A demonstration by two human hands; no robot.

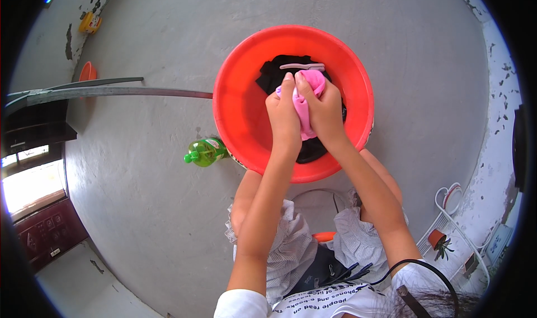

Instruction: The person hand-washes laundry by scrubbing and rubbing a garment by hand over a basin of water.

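Both of my hands are together over a large red-orange basin (246,145), gripping one bunched pink cloth (302,114). My left hand (284,111) wraps its left side, and my right hand (327,108) closes round the right side. Both thumbs lie along the top of the cloth, pointing away from me. Inside the basin, dark clothes (274,72) lie beneath and beyond my hands. A pale pink brush (302,66) with a long handle rests on them at the far side. The rest of the cloth is hidden by my fingers.
A green bottle (205,152) stands left of the basin. Grey metal bars (123,91) reach in from the left toward its rim. Farther left are a small orange tub (88,72) and a yellow container (89,23). A potted plant (438,241) and a white rack are at lower right.
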